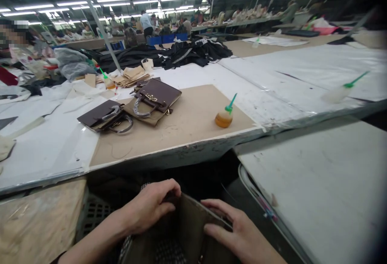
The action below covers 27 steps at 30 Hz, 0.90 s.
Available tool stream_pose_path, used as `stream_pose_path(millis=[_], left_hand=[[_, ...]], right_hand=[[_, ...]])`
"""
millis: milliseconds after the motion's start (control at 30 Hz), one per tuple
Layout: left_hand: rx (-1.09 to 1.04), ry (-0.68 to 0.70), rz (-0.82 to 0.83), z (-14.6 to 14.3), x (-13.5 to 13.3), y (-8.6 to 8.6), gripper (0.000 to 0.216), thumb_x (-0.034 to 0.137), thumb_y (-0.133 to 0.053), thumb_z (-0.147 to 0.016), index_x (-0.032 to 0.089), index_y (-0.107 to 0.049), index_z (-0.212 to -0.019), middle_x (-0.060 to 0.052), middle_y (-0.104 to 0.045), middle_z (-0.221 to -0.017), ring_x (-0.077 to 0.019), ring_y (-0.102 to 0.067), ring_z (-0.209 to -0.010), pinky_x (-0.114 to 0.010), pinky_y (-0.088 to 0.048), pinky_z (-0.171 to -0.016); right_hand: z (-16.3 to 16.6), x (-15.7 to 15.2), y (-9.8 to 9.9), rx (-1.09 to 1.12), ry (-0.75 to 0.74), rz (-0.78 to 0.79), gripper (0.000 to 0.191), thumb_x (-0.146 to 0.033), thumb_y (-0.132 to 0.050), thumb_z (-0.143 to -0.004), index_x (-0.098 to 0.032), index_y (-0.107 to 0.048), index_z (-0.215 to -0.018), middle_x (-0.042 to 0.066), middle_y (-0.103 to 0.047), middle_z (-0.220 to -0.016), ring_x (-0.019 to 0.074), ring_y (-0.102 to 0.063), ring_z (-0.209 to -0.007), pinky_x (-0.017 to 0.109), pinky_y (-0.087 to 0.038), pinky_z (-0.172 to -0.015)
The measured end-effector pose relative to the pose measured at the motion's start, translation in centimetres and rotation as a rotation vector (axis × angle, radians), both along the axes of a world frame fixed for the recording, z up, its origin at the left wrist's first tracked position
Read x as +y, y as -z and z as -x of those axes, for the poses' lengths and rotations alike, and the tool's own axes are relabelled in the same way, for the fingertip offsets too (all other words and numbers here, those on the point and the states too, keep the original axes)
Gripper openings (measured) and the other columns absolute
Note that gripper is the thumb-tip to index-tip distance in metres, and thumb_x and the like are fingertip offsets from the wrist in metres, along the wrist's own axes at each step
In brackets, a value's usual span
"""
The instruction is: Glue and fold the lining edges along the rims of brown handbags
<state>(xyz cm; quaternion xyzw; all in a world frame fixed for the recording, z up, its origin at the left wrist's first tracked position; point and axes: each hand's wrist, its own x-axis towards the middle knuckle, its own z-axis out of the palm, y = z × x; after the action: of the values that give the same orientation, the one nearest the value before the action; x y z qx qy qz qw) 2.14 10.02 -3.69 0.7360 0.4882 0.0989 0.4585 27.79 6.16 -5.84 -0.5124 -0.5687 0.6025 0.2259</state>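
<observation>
Low in the head view, a dark brown bag (192, 219) is held with its mouth facing up, in front of the table edge. My left hand (154, 205) has its fingers curled over the bag's rim on the left. On the other side, my right hand (225, 223) pinches the rim between thumb and fingers. The lower part of the bag is dark and partly out of frame. Beyond, on the table, lie a brown handbag (159, 94) with a gold clasp and a second dark handbag (101, 115), both with wrapped handles.
A squeeze bottle (224, 115) of amber liquid stands on a brown board (193, 135). Another bottle (107, 80) is near stacked tan pieces (131, 76). Black material (196, 52) is heaped behind. A pale tabletop (326, 175) borders my right; a plastic crate (95, 213) sits left.
</observation>
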Motion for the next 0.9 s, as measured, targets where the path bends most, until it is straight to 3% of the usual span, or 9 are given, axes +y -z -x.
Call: stream_pose_path(millis=[133, 367, 600, 767, 900], left_hand=[[-0.079, 0.141, -0.014, 0.2, 1.1, 0.4, 0.020, 0.011, -0.058, -0.089, 0.026, -0.065, -0.101, 0.003, -0.066, -0.106, -0.0145, -0.060, -0.097, -0.023, -0.042, -0.086], [-0.064, 0.168, 0.018, 0.0, 1.6, 1.0, 0.012, 0.018, -0.063, -0.092, 0.027, -0.070, -0.095, 0.002, -0.062, -0.120, -0.0152, -0.059, -0.108, -0.022, -0.042, -0.094], [-0.080, 0.094, 0.054, -0.2, 1.5, 1.3, 0.002, 0.026, -0.068, -0.090, 0.024, -0.068, -0.088, 0.001, -0.062, -0.122, -0.0173, -0.059, -0.109, -0.023, -0.042, -0.094], [-0.075, 0.042, 0.062, -0.4, 1.2, 1.2, 0.009, 0.028, -0.066, -0.091, 0.022, -0.066, -0.083, 0.002, -0.064, -0.120, -0.0163, -0.061, -0.104, -0.023, -0.044, -0.091], [-0.021, 0.078, 0.035, -0.4, 1.0, 1.2, 0.012, 0.032, -0.065, -0.091, 0.023, -0.068, -0.083, 0.001, -0.062, -0.125, -0.0185, -0.060, -0.107, -0.027, -0.045, -0.092]], right_hand=[[-1.2, 0.3, 1.5, -0.040, 0.070, -0.118, 0.034, -0.019, -0.067, -0.085, -0.024, -0.062, -0.118, 0.003, -0.073, -0.113, 0.0223, -0.068, -0.105, 0.030, -0.054, -0.093], [-1.9, 1.2, 3.1, -0.153, -0.121, -0.454, 0.026, -0.015, -0.051, -0.096, -0.029, -0.060, -0.116, 0.003, -0.062, -0.130, 0.0186, -0.057, -0.124, 0.029, -0.048, -0.104], [-1.6, 1.8, 2.4, -0.303, -0.174, -0.613, 0.012, -0.019, -0.055, -0.096, -0.025, -0.062, -0.104, 0.006, -0.068, -0.118, 0.0207, -0.063, -0.115, 0.031, -0.054, -0.093], [-1.0, 1.7, 2.3, -0.411, -0.192, -0.787, 0.017, -0.018, -0.052, -0.097, -0.023, -0.066, -0.105, 0.009, -0.068, -0.119, 0.0241, -0.067, -0.100, 0.038, -0.058, -0.085], [-0.7, 1.9, 1.8, -0.348, -0.212, -0.721, 0.018, -0.017, -0.052, -0.096, -0.024, -0.066, -0.105, 0.005, -0.069, -0.111, 0.0205, -0.067, -0.096, 0.031, -0.057, -0.082]])
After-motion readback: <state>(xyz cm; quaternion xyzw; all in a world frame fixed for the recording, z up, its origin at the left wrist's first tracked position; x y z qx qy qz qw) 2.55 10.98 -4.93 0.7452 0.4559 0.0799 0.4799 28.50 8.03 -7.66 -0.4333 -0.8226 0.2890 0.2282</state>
